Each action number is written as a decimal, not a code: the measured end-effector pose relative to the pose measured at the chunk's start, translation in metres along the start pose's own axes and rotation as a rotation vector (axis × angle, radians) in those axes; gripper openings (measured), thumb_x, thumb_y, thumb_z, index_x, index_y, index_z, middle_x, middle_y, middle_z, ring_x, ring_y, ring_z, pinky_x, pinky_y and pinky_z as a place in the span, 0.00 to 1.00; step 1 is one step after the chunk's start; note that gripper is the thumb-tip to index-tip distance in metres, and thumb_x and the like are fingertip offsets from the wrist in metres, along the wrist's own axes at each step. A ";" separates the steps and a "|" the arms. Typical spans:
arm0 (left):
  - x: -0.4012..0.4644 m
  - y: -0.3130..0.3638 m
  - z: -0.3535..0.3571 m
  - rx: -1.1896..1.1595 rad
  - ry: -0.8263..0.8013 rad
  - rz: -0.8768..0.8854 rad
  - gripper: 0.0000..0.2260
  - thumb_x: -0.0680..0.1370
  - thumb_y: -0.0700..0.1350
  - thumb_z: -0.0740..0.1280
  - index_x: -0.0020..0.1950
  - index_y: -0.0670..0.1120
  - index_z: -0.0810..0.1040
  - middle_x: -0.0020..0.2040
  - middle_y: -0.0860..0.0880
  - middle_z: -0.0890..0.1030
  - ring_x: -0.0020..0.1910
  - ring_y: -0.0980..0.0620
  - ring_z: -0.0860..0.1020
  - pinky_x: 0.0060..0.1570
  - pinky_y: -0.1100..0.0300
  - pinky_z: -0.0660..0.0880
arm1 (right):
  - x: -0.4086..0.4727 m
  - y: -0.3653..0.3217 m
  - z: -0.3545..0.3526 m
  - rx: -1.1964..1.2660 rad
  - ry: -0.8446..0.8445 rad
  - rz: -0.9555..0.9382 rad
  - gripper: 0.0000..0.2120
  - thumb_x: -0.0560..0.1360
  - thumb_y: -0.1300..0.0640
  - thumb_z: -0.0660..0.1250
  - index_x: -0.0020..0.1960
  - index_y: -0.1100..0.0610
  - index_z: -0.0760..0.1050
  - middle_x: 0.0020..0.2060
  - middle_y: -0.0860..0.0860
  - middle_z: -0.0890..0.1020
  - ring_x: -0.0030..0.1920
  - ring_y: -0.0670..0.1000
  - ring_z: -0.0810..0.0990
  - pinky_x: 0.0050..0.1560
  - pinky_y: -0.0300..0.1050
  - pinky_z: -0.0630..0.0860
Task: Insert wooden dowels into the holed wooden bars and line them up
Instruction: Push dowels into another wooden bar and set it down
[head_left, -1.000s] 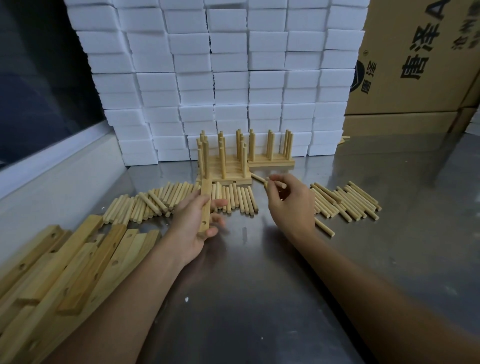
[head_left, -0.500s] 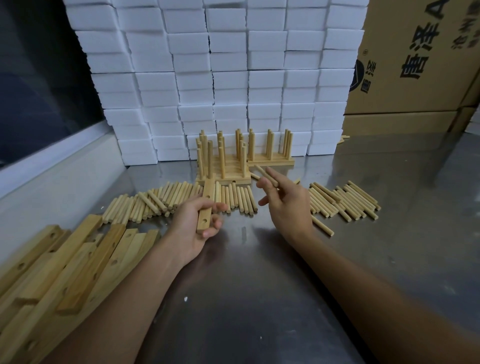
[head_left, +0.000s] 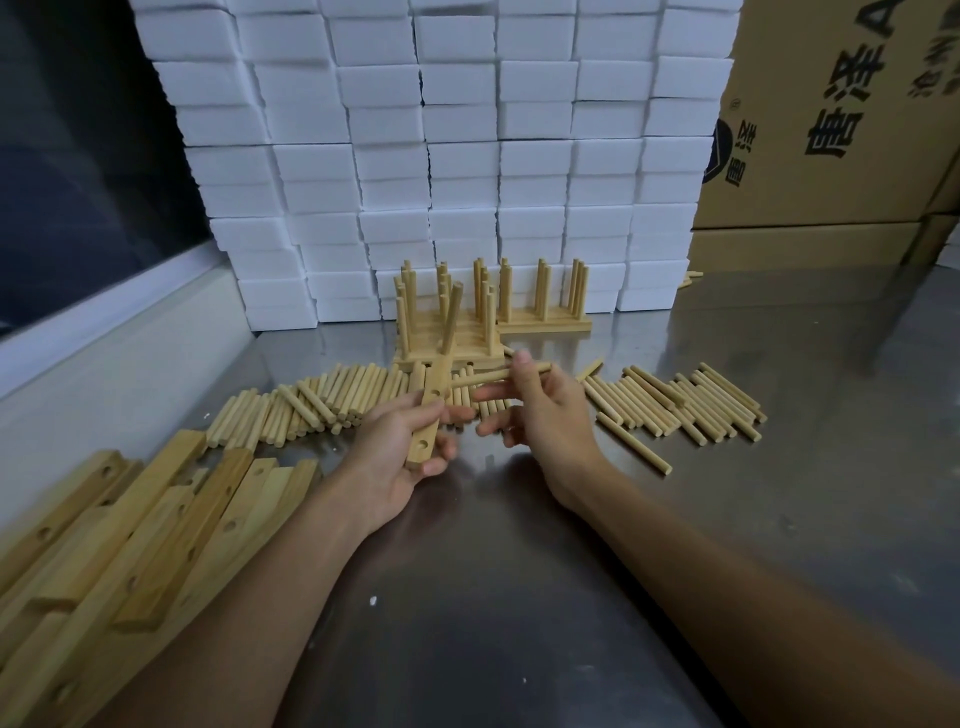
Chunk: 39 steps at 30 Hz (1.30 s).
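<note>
Since half a second ago, one pale round wooden dowel (head_left: 451, 322) now standing, slightly tilted, in the far hole of the short flat wooden bar with drilled holes (head_left: 430, 415), where none stood before. Left hand (head_left: 395, 457) curled round the near part of this bar, lifted above the shiny brushed steel table (head_left: 779, 493). Right hand (head_left: 545, 415) pinching a second smooth dowel (head_left: 493, 375) between thumb and fingers, held level, its tip just beside the bar. Loose cylindrical dowels in two rows (head_left: 322, 405), (head_left: 675, 405) behind the hands. Finished bars with upright dowels (head_left: 467, 322) further back, before stacked white foam blocks (head_left: 467, 156). Heap of bare holed bars (head_left: 130, 530) at left. Brown cardboard boxes (head_left: 831, 130) at right.
</note>
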<state>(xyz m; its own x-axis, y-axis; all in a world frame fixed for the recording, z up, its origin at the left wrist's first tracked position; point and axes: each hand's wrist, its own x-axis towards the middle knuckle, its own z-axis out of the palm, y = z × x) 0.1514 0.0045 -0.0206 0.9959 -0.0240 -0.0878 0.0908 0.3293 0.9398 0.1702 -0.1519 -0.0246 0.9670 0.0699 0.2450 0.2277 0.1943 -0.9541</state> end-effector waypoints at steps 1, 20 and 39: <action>0.000 0.000 0.000 0.004 -0.010 0.004 0.08 0.82 0.34 0.59 0.55 0.38 0.77 0.40 0.42 0.83 0.25 0.52 0.73 0.18 0.65 0.63 | 0.000 0.001 0.002 -0.023 -0.027 -0.015 0.20 0.85 0.48 0.56 0.53 0.63 0.78 0.41 0.57 0.86 0.29 0.51 0.82 0.25 0.37 0.70; 0.000 -0.003 0.002 0.049 -0.023 0.025 0.08 0.82 0.34 0.59 0.55 0.37 0.78 0.36 0.44 0.81 0.25 0.52 0.71 0.19 0.65 0.63 | 0.002 -0.013 0.013 -0.832 -0.051 -0.383 0.11 0.84 0.50 0.59 0.50 0.57 0.72 0.40 0.50 0.83 0.37 0.50 0.82 0.41 0.53 0.80; 0.002 -0.005 0.001 0.033 0.000 0.009 0.07 0.81 0.32 0.60 0.52 0.33 0.77 0.40 0.41 0.79 0.23 0.52 0.71 0.17 0.65 0.61 | 0.008 -0.007 0.030 -0.658 0.086 -0.602 0.14 0.78 0.54 0.71 0.41 0.64 0.78 0.31 0.52 0.83 0.32 0.46 0.81 0.35 0.47 0.78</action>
<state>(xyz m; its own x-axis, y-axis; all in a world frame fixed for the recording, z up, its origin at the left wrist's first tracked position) 0.1524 0.0020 -0.0256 0.9966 -0.0217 -0.0795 0.0824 0.2981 0.9510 0.1730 -0.1234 -0.0113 0.6619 0.0587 0.7473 0.6932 -0.4276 -0.5803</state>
